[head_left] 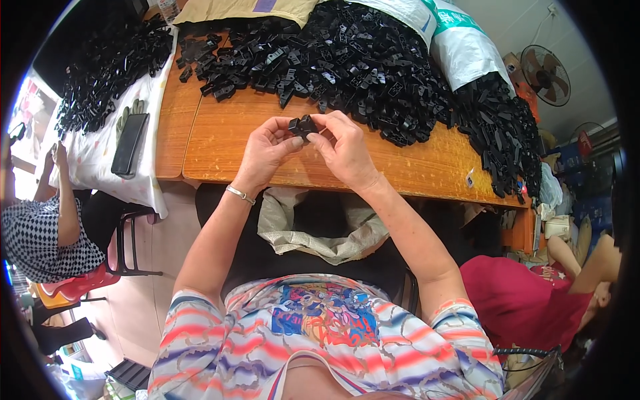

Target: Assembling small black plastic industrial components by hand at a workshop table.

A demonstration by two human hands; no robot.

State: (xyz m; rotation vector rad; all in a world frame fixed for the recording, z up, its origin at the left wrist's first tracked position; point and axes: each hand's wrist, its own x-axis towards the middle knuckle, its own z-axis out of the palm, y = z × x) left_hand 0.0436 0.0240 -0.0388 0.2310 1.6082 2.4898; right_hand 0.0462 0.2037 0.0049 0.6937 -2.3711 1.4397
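Between my two hands, above the near part of the wooden table (267,127), is a small black plastic part (303,127). My left hand (268,150) pinches it from the left with thumb and fingers. From the right, my right hand (345,148) grips the same part between thumb and forefinger. Whether it is one piece or two joined pieces I cannot tell. Just beyond my hands spreads a large heap of black plastic parts (360,67). Below the table edge, over my lap, an open woven sack (277,233) hangs with its rim rolled out.
White sacks (460,47) and a tan sack (247,12) lie at the back of the heap. At left, a dark phone (131,143) rests on a cloth-covered table beside more black parts (113,73). Co-workers sit on the left (47,233) and right (520,300). A fan (545,75) stands back right.
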